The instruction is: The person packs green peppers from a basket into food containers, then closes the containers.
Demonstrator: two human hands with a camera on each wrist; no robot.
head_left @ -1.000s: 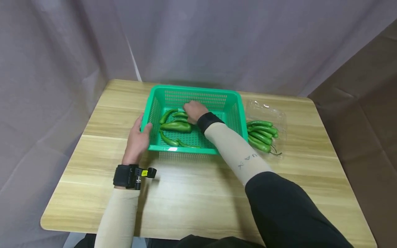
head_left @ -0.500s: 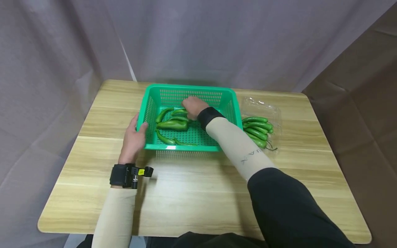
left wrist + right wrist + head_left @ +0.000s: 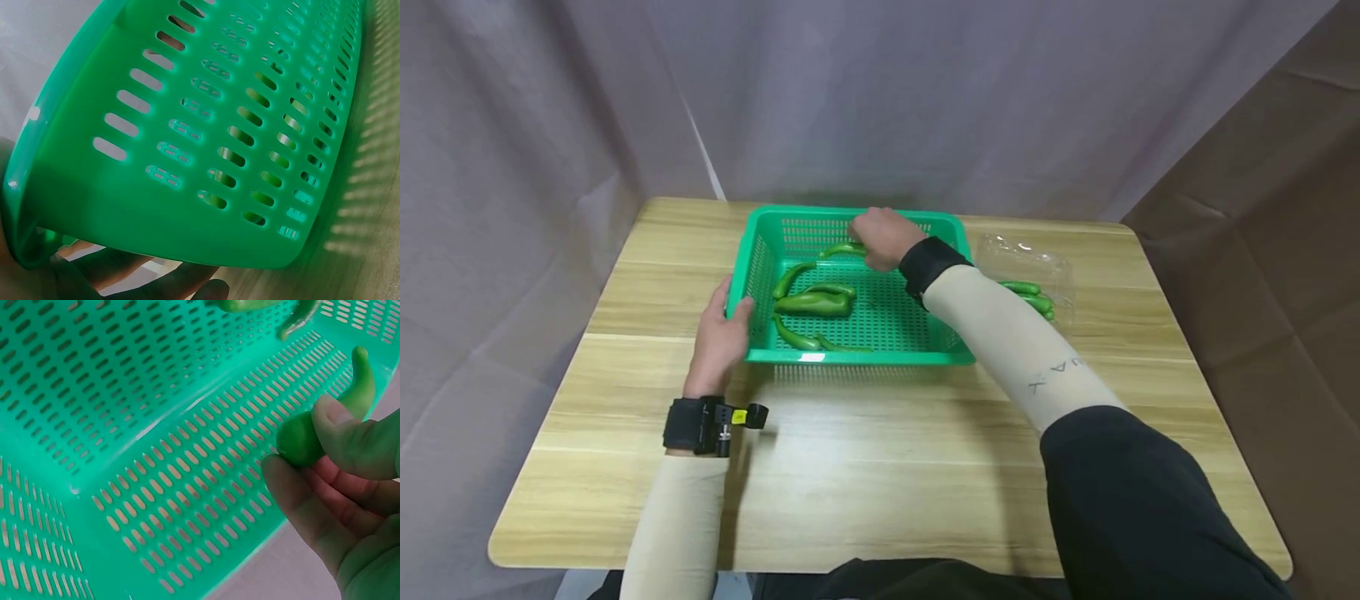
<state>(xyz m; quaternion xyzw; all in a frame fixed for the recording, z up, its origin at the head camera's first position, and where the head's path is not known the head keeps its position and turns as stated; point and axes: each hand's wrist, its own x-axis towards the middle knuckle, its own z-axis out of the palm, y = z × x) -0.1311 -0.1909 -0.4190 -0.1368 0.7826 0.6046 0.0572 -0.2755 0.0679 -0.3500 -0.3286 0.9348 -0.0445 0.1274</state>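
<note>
A green plastic basket (image 3: 857, 358) with slotted walls stands on the table, several green peppers (image 3: 814, 306) lying on its floor toward the left. My left hand (image 3: 718, 343) grips its left rim, thumb over the edge; the left wrist view shows fingers (image 3: 128, 269) behind the slotted wall (image 3: 187, 219). Over the far part of the basket, my right hand (image 3: 886, 238) pinches a curved green pepper (image 3: 300, 439) between thumb and fingers. In the right wrist view that pepper is raised off the floor, near the far wall (image 3: 187, 481).
To the right of the basket, a clear plastic tray (image 3: 1037, 265) on the wooden table (image 3: 850, 492) holds more green peppers (image 3: 1037, 302), partly hidden by my right forearm. Grey curtains (image 3: 880, 100) hang behind the table.
My right hand has lifted a pepper from among the others and moved back and right with it. My left hand keeps its grip on the basket. The head view has shifted slightly.
</note>
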